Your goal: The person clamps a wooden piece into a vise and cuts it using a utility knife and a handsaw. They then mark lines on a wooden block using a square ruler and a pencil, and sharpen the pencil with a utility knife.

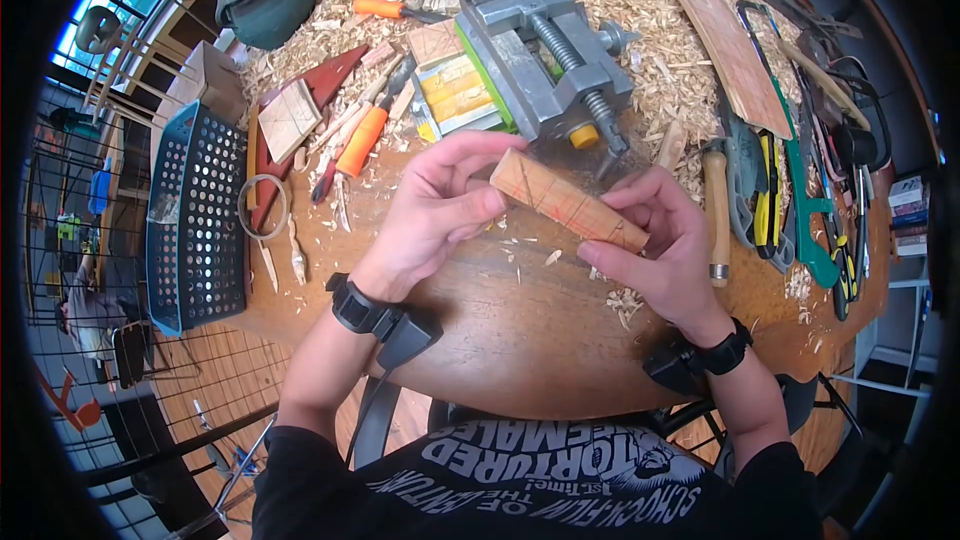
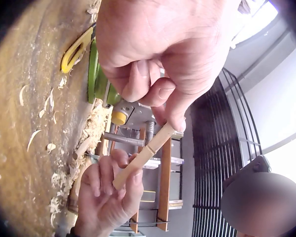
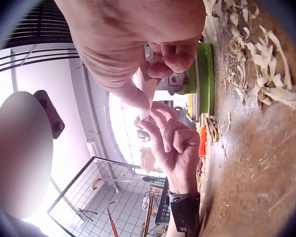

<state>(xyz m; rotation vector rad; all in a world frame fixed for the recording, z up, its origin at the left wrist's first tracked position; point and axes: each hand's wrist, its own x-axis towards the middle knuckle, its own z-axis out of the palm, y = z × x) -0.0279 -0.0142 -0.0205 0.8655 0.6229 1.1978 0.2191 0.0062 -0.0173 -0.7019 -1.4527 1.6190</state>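
Observation:
Between both hands a small wooden block is held above the table, marked with dark and red lines on its upper face. My left hand pinches its left end between thumb and fingers. At the opposite end, my right hand grips it with the thumb on the near edge and fingers behind. Edge-on in the left wrist view, the block looks thin and shows a small notch along one edge. In the right wrist view my right hand hides much of it.
Just beyond the hands stands a grey metal vise. Wood shavings cover the table's back. A perforated basket is at left, near an orange-handled tool. On the right lie a wooden-handled tool and a green saw.

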